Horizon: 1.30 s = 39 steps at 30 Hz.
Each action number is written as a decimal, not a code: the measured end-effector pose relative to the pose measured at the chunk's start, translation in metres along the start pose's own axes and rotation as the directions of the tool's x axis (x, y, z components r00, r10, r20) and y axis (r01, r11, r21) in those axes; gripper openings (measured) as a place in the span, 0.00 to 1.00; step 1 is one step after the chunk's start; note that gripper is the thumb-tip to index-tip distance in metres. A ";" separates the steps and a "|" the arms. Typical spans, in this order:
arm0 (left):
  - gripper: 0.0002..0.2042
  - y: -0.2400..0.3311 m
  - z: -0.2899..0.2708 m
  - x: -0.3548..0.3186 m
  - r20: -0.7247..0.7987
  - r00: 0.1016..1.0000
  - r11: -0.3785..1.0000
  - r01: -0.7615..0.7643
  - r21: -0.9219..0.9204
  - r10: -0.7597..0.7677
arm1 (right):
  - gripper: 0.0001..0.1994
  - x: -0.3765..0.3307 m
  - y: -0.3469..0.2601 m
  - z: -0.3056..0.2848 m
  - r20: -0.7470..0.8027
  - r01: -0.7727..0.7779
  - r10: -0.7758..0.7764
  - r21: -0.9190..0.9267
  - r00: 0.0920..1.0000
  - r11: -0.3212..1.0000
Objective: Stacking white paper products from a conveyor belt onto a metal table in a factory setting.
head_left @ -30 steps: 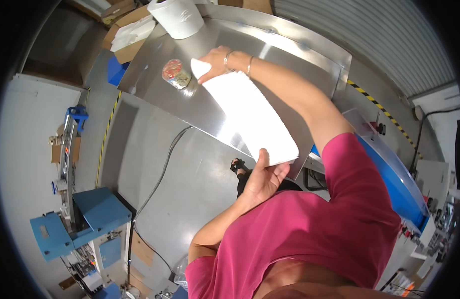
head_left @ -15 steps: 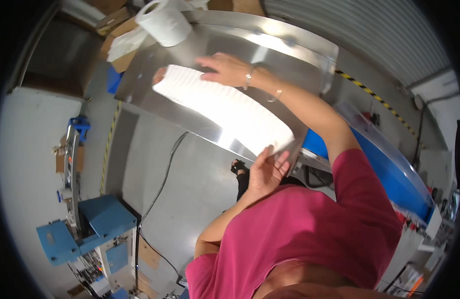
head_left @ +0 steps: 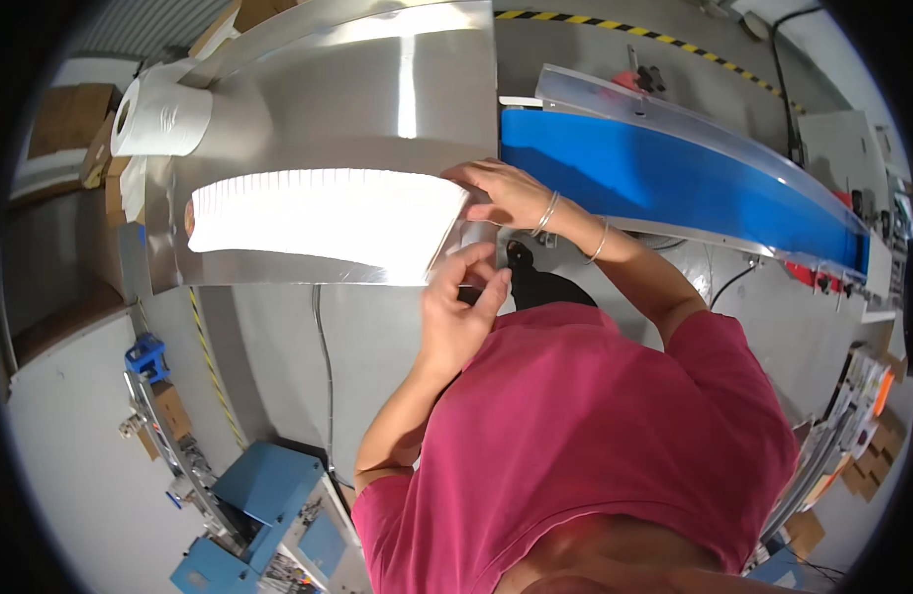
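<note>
A long, slightly curved row of thin white pieces (head_left: pixel 323 220), packed tightly side by side, lies on a steel tabletop (head_left: pixel 347 109). Glare washes out its detail. A small brownish thing (head_left: pixel 190 219) shows at the row's left end. My right hand (head_left: pixel 511 194), with bangles at the wrist, is at the row's right end, fingers stretched out and apart around its far corner. Just below the near right corner, my left hand (head_left: pixel 456 307) is palm up with fingers loosely bent and thumb apart. Nothing shows in either hand.
A white paper roll (head_left: pixel 169 114) lies at the table's far left, by cardboard boxes (head_left: pixel 98 148). A blue conveyor belt (head_left: pixel 664 173) with a clear side guard adjoins the table's right edge. A cable (head_left: pixel 323 366) runs along the floor near blue machinery (head_left: pixel 268 480).
My view has turned, so the table now sits more to the left. My right hand has come from the row's far left part to its right end. My left hand's fingers have bent.
</note>
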<state>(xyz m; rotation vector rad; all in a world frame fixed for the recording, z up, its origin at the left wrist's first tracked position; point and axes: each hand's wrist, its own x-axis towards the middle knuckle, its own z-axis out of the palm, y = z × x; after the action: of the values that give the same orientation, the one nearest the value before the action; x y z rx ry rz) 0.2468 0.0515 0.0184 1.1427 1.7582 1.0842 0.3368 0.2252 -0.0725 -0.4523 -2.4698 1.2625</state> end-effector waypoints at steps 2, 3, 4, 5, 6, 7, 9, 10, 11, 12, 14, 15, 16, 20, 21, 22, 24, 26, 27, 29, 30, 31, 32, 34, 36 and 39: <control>0.29 0.006 0.001 0.004 -0.090 0.866 0.642 -0.292 0.709 0.492 | 0.27 -0.005 -0.006 0.004 -0.077 -0.047 0.045 -0.017 0.996 0.999; 0.29 0.003 -0.001 0.010 -0.112 0.857 0.613 -0.262 0.745 0.503 | 0.26 -0.007 -0.009 0.005 -0.138 -0.087 0.081 -0.038 0.987 0.995; 0.29 -0.002 -0.005 0.016 -0.142 0.846 0.582 -0.222 0.783 0.514 | 0.23 -0.007 -0.016 0.006 -0.193 -0.091 0.087 -0.011 0.977 0.996; 0.28 -0.010 -0.007 0.019 -0.156 0.860 0.606 -0.203 0.769 0.486 | 0.23 -0.009 -0.016 0.008 -0.203 -0.098 0.095 -0.006 0.975 0.995; 0.28 -0.018 -0.009 0.022 -0.143 0.861 0.603 -0.213 0.769 0.487 | 0.22 -0.011 -0.016 0.009 -0.201 -0.128 0.120 -0.030 0.972 0.991; 0.27 -0.023 -0.011 0.025 -0.122 0.858 0.597 -0.238 0.766 0.499 | 0.22 -0.012 -0.017 0.011 -0.201 -0.158 0.144 -0.055 0.969 0.986; 0.22 -0.027 -0.011 0.028 -0.106 0.850 0.605 -0.275 0.748 0.517 | 0.21 -0.012 -0.015 0.013 -0.209 -0.162 0.152 -0.029 0.966 0.986; 0.22 -0.027 -0.013 0.028 -0.099 0.848 0.602 -0.282 0.747 0.521 | 0.20 -0.011 -0.015 0.014 -0.202 -0.149 0.144 -0.005 0.969 0.989; 0.20 -0.028 -0.014 0.028 -0.105 0.842 0.602 -0.285 0.746 0.529 | 0.20 -0.012 -0.016 0.014 -0.210 -0.152 0.147 -0.008 0.967 0.988; 0.19 -0.029 -0.015 0.028 -0.112 0.836 0.602 -0.288 0.745 0.537 | 0.20 -0.012 -0.017 0.015 -0.240 -0.127 0.120 -0.014 0.963 0.992; 0.17 -0.028 -0.018 0.031 -0.111 0.834 0.607 -0.296 0.737 0.541 | 0.20 -0.011 -0.023 0.011 -0.274 -0.104 0.092 -0.029 0.957 0.994; 0.16 -0.028 -0.018 0.032 -0.113 0.835 0.613 -0.296 0.733 0.539 | 0.20 -0.012 -0.027 0.008 -0.278 -0.120 0.139 0.083 0.951 0.989; 0.16 -0.029 -0.019 0.031 -0.111 0.833 0.612 -0.301 0.731 0.542 | 0.20 -0.012 -0.032 0.005 -0.276 -0.134 0.186 0.196 0.943 0.971; 0.13 -0.032 -0.019 0.031 -0.104 0.837 0.604 -0.296 0.740 0.537 | 0.20 -0.011 -0.031 -0.007 -0.175 -0.169 0.230 0.308 0.957 0.936; 0.13 -0.033 -0.019 0.033 -0.096 0.831 0.578 -0.294 0.761 0.548 | 0.20 -0.011 -0.029 -0.009 -0.109 -0.140 0.184 0.321 0.977 0.937; 0.13 -0.031 -0.019 0.032 -0.091 0.828 0.576 -0.301 0.760 0.553 | 0.20 -0.010 -0.029 -0.011 -0.044 -0.110 0.132 0.338 0.990 0.935; 0.13 -0.028 -0.020 0.032 -0.085 0.810 0.566 -0.326 0.757 0.581 | 0.19 -0.011 -0.016 -0.007 -0.116 0.016 0.007 0.199 0.993 0.980; 0.14 -0.028 -0.018 0.033 -0.150 0.818 0.603 -0.272 0.750 0.555 | 0.19 -0.017 -0.007 -0.005 -0.167 0.127 -0.118 0.041 0.979 0.991; 0.14 -0.037 -0.022 0.035 -0.138 0.813 0.579 -0.273 0.768 0.566 | 0.17 -0.025 -0.004 -0.006 -0.207 0.055 -0.038 0.074 0.978 0.996; 0.14 -0.042 -0.030 0.033 -0.152 0.817 0.564 -0.237 0.791 0.556 | 0.14 -0.039 -0.006 -0.023 -0.112 -0.333 0.365 0.229 0.924 0.915; 0.16 -0.042 -0.029 0.033 -0.184 0.815 0.571 -0.207 0.794 0.550 | 0.15 -0.049 0.017 -0.017 -0.231 -0.331 0.465 0.446 0.855 0.831; 0.16 -0.041 -0.029 0.034 -0.185 0.815 0.574 -0.208 0.792 0.550 | 0.21 -0.057 0.023 -0.024 -0.312 -0.439 0.615 0.479 0.725 0.760; 0.16 -0.037 -0.027 0.037 -0.196 0.815 0.606 -0.222 0.764 0.546 | 0.22 -0.075 0.063 -0.024 -0.540 -0.356 0.557 0.437 0.631 0.826; 0.16 -0.039 -0.026 0.039 -0.213 0.820 0.640 -0.224 0.735 0.532 | 0.27 -0.104 0.089 -0.056 -0.582 -0.621 0.710 0.400 0.396 0.674; 0.16 -0.039 -0.029 0.039 -0.148 0.832 0.604 -0.253 0.756 0.534 | 0.25 -0.127 0.102 -0.070 -0.799 -0.768 0.532 0.146 0.280 0.624; 0.16 -0.042 -0.031 0.039 -0.152 0.816 0.591 -0.261 0.763 0.557 | 0.25 -0.120 0.062 -0.079 -0.929 -0.910 0.136 -0.294 0.344 0.293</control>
<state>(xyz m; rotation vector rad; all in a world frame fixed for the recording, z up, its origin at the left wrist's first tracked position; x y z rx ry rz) 0.1944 0.0703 -0.0148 2.0361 2.4125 0.9188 0.4864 0.2658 -0.0971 -1.9270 -1.8120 -0.2638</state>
